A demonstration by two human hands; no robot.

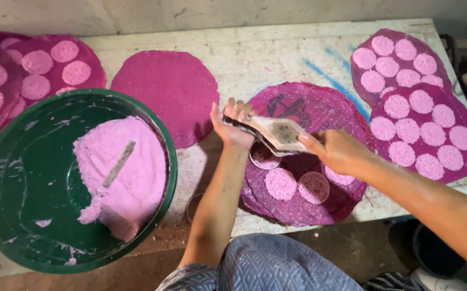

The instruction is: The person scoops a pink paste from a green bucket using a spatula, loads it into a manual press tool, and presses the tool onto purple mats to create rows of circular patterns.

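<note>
The flat scraper blade point(279, 133), pale and smeared, lies between both hands above the middle purple mat point(319, 110), its long axis running roughly left to right, a little lower at the right. The left hand point(232, 125) cups its left end, fingers curled around the edge; the right hand point(337, 151) pinches its right end from above, fingers closed on it. Both hands are on the blade at once, so neither is nearer. Directly under the blade, on that mat, sit pink paste discs point(281, 184), three or four toward the near edge of the table point(244, 59), one partly hidden by the tool.

Left of the left hand, a plain magenta round mat point(171, 89) lies bare. Further left, at the near-left corner, a green basin point(28, 178) holds a heap of pink paste point(131, 178) with a flat stick point(118, 164) lying on it. Filled mats of discs lie at the far-left corner point(55, 64) and along the right edge point(424, 126). No packages, labels or signs show; a blue streak point(333, 81) marks the tabletop.
</note>
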